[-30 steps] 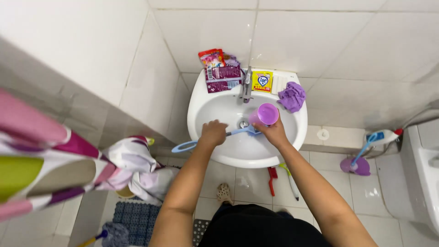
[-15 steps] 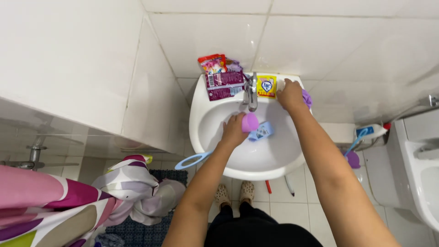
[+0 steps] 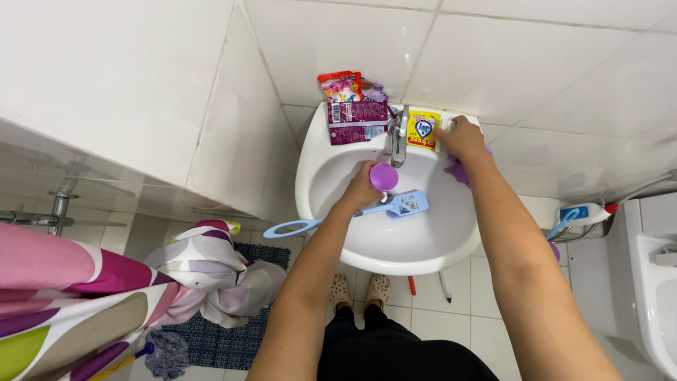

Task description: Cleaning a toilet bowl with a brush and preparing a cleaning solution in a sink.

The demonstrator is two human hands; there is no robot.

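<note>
Purple cup under the tap
Left hand [image 3: 361,190] fingers wrap the purple cup [image 3: 383,176] below the faucet [image 3: 397,134]; right hand [image 3: 460,136] fingers grip the sink's [image 3: 317,152] back-right rim.

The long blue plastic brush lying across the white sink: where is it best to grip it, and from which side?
Grip the blue brush by its looped handle end, which sticks out past the sink rim; come from the sink's left, likely clear of both hands.

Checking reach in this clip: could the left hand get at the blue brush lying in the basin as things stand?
Probably not freely: the left hand is closed around the purple cup under the tap. The blue brush lies uncovered just beside it, so only the occupied fingers stand in the way.
</note>
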